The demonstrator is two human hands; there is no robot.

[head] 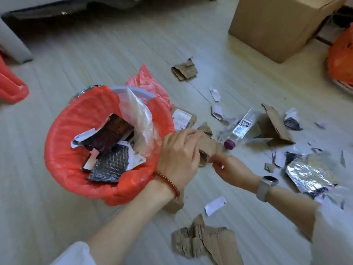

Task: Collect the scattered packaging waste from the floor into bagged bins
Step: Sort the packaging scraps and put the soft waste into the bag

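At frame centre, the left hand grips a crumpled brown paper scrap beside the red-bagged bin. The right hand pinches the scrap's lower edge. A plastic bottle lies on the floor right of centre.

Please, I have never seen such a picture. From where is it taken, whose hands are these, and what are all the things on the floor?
There is no machine here. A camera worn on a person's head looks down at their own two hands. The left hand, with a red bead bracelet, grips crumpled brown paper; the right hand, with a watch, pinches the same paper's lower edge. Beside them stands a bin with a red bag, already holding wrappers. On the floor lie a plastic bottle, torn cardboard, a silver foil pouch and paper scraps. A large cardboard box stands behind.
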